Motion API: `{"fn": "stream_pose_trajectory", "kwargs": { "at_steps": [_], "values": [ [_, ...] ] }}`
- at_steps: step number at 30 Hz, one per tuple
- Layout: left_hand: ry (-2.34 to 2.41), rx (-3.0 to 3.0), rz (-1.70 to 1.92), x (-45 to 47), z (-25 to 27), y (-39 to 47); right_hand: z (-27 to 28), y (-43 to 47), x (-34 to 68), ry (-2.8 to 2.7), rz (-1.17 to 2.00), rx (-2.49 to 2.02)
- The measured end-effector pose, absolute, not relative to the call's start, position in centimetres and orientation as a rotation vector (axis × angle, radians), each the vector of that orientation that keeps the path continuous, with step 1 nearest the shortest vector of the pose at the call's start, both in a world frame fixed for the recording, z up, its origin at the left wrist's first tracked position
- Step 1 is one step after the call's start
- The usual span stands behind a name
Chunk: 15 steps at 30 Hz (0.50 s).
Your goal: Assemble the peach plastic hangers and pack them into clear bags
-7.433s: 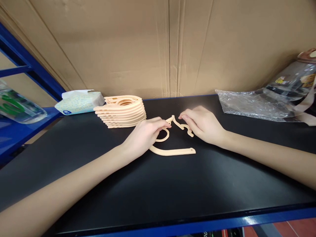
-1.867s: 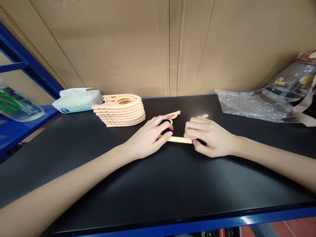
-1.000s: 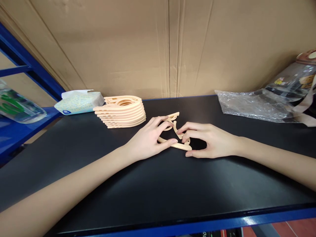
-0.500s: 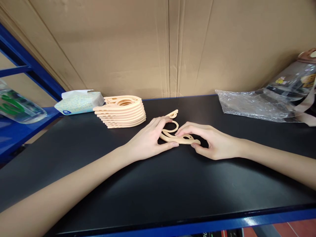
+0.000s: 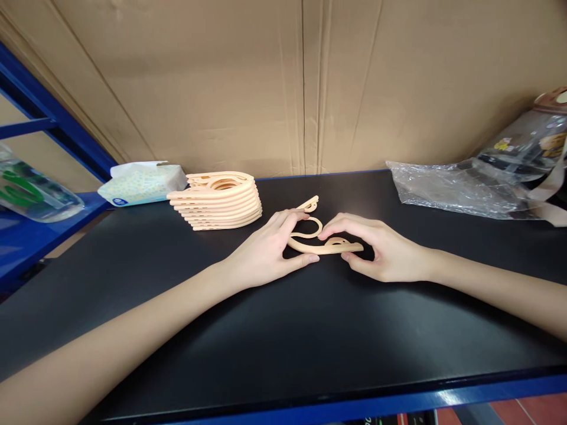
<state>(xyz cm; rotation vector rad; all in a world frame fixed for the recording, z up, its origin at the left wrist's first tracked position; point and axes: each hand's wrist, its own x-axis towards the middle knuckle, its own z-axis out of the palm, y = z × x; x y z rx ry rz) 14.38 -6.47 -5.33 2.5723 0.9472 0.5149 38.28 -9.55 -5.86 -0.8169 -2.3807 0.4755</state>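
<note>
A beige plastic clothes hanger (image 5: 325,249) lies on the black tabletop, its round hook pointing away from me and its right arm stretched out sideways. My left hand (image 5: 272,248) grips its left part; the thumb lies along the near edge and the fingers cover much of that side. Curved around the right arm is my right hand (image 5: 381,248), with the thumb tip at the near edge and the fingertips beside the hook. Behind my left fingers another beige piece (image 5: 311,204) sticks out; how it joins the hanger is hidden.
A neat stack of several folded beige hangers (image 5: 217,203) stands left of my hands. Beside it is a tissue pack (image 5: 144,183). A clear plastic bag (image 5: 456,189) and a transparent strapped container (image 5: 527,144) lie at the right. Cardboard (image 5: 221,82) lines the back.
The hanger's right arm now lies straighter and flatter, its end slightly farther right and away from me. My right fingers have shifted a little; my left hand is nearly still.
</note>
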Motion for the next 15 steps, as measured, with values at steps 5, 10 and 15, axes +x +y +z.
{"fn": "stream_pose_trajectory", "kwargs": {
  "at_steps": [5, 10, 15],
  "values": [
    [0.955, 2.622, 0.537, 14.30, -5.44, -6.45, -5.88, -9.14, 38.39, -2.354, 0.328, -0.905],
    [1.028, 2.624, 0.534, 14.29, -5.60, -6.51, -5.80, -9.17, 38.23, -2.494, 0.218, -0.901],
    [1.039, 2.631, 0.516, 14.25, -5.61, -6.51, -5.83, -9.15, 38.26, -2.511, 0.215, -0.864]
  ]
}}
